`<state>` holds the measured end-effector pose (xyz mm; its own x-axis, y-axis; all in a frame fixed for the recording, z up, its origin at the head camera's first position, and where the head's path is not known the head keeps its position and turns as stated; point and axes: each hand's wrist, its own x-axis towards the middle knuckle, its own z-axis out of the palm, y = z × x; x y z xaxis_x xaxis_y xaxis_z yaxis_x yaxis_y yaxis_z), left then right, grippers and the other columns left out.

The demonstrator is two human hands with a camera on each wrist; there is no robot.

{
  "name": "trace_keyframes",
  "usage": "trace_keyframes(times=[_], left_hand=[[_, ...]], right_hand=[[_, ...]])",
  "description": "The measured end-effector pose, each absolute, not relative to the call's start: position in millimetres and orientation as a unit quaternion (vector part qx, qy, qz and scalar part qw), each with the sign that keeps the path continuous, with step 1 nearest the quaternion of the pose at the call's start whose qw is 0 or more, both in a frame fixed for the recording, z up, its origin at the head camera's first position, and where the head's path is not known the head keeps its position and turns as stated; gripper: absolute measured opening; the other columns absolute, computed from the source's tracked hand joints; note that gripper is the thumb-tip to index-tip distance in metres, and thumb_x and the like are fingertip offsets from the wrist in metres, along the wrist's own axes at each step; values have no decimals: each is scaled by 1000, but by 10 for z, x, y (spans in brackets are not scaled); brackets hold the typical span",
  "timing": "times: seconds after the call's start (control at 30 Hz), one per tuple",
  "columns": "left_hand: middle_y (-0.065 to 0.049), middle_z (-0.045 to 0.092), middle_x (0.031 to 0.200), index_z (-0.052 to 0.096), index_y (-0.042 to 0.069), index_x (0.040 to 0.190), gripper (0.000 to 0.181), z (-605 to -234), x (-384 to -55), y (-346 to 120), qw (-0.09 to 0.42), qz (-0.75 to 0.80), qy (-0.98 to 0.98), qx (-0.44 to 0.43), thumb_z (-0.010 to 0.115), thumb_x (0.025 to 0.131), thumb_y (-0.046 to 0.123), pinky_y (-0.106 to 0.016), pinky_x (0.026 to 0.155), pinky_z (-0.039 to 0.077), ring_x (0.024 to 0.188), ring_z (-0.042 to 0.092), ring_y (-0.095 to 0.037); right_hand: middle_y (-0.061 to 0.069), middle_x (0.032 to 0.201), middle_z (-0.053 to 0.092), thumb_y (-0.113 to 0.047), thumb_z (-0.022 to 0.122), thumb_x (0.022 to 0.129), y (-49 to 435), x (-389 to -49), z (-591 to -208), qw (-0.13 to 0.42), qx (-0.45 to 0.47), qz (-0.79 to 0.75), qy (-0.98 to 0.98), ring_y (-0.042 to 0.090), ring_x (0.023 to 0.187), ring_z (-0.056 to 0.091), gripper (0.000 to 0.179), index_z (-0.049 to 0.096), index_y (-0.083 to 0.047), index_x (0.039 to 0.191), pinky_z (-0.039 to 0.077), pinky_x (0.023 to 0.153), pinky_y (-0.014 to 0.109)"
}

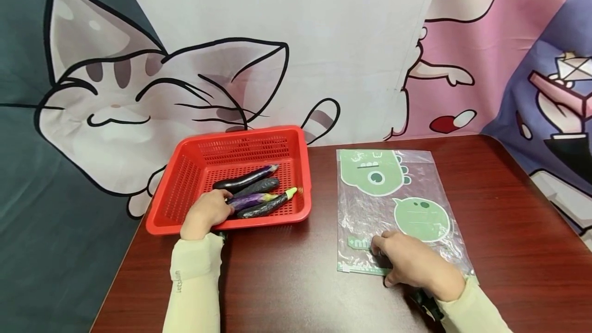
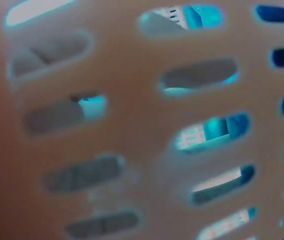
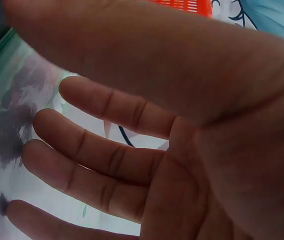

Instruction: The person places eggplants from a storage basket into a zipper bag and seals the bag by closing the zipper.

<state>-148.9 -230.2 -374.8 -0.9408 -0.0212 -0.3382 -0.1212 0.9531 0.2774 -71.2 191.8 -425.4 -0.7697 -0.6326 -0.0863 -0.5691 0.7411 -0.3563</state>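
Left hand (image 1: 208,213) reaches over the near left part of the red basket (image 1: 277,221), wrist above the rim, fingertips among the vegetables. It meets the blunt left end of the streaky purple eggplant (image 1: 252,200). Whether that grip pinches or merely touches, cannot tell: the fingers are partly hidden, and the left wrist view gives only slotted basket wall, close and blurred.

Four eggplants, by the look, lie in the basket, roughly side by side. Farthest back, a glossy dark eggplant (image 1: 245,180); next, a dull dark one (image 1: 262,186), ends hard to read; then the purple; nearest the person, a wrinkled dark eggplant (image 1: 265,208) with a pale green stem. Where stems show, they point right, so the blunt ends face the reaching hand, presumably handy for it.

Right hand (image 1: 413,263) is over the near edge of the clear printed zip bag (image 1: 370,215). Right grip loose, holding nothing: fingers relaxed and apart, tips on or just above the plastic. Likely a steadying or feeling touch, thin film being apt to slide.

Bag lies flat on the brown worktop (image 1: 287,271), right of the basket and apart from it, green zip edge toward the person, which puts the zip within easy reach.
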Motion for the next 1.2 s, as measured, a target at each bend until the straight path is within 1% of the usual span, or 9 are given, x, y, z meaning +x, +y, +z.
trace_keyframes(times=[0.17, 0.3, 0.43, 0.6, 0.7, 0.83, 0.97, 1.03, 1.2], left_hand=[[-26, 61, 128, 64, 3, 130, 45, -3762, -1496, -2283, 165, 152, 972, -62, 68, 87, 15, -54, 86, 50, 103, 61, -37], [-27, 60, 130, 65, 5, 129, 46, -3765, -1508, -2271, 160, 155, 972, -75, 74, 85, 15, -57, 87, 49, 106, 61, -38], [-27, 61, 129, 66, 5, 128, 45, -3774, -1521, -2270, 156, 153, 973, -75, 75, 85, 15, -55, 88, 49, 103, 60, -37], [-25, 62, 127, 65, 4, 128, 42, -3770, -1511, -2270, 162, 144, 974, -65, 72, 88, 15, -54, 90, 49, 104, 60, -36], [-26, 61, 126, 62, 0, 130, 40, -3764, -1514, -2277, 162, 134, 977, -43, 67, 92, 14, -55, 93, 48, 107, 59, -37], [-26, 61, 126, 58, -4, 131, 39, -3761, -1521, -2278, 157, 126, 979, -18, 62, 97, 14, -56, 97, 46, 110, 58, -39], [-28, 58, 128, 53, -5, 135, 41, -3753, -1515, -2283, 155, 128, 979, -17, 58, 99, 14, -56, 101, 43, 116, 54, -40], [-29, 56, 129, 51, -6, 136, 42, -3743, -1505, -2286, 153, 132, 979, -18, 57, 100, 14, -56, 103, 41, 119, 53, -41], [-31, 54, 128, 48, -6, 138, 43, -3692, -1449, -2290, 129, 140, 981, -25, 56, 100, 12, -58, 102, 41, 117, 53, -42]], right_hand=[[-9, 81, 53, -10, 93, 48, 1904, -708, -4260, 98, -310, -144, 935, 13, 68, 54, 51, 59, -19, 85, 48, 58, 37], [-8, 79, 51, -9, 92, 47, 1908, -712, -4270, 94, -300, -132, 940, 13, 65, 52, 49, 57, -19, 80, 45, 55, 37], [-9, 78, 49, -9, 91, 47, 1915, -716, -4281, 84, -299, -122, 943, 13, 62, 50, 48, 55, -19, 77, 45, 53, 37], [-11, 77, 48, -11, 90, 52, 1951, -714, -4283, 70, -323, -129, 935, 10, 62, 50, 41, 57, -22, 73, 45, 55, 33], [-13, 75, 48, -13, 89, 57, 1979, -719, -4280, 63, -348, -136, 925, 8, 63, 50, 35, 58, -24, 70, 45, 56, 30], [-15, 73, 48, -13, 85, 66, 1994, -729, -4282, 63, -364, -148, 917, 4, 64, 47, 30, 58, -26, 66, 44, 57, 28], [-17, 68, 47, -8, 80, 72, 1987, -747, -4269, 64, -364, -166, 914, 2, 62, 43, 32, 55, -26, 63, 41, 56, 27], [-18, 65, 47, -6, 78, 74, 1982, -758, -4248, 64, -360, -177, 914, 1, 61, 43, 32, 56, -25, 64, 42, 55, 27], [-18, 62, 48, -3, 77, 78, 1991, -785, -4193, 52, -343, -194, 918, 1, 57, 45, 31, 59, -24, 65, 43, 53, 27]])
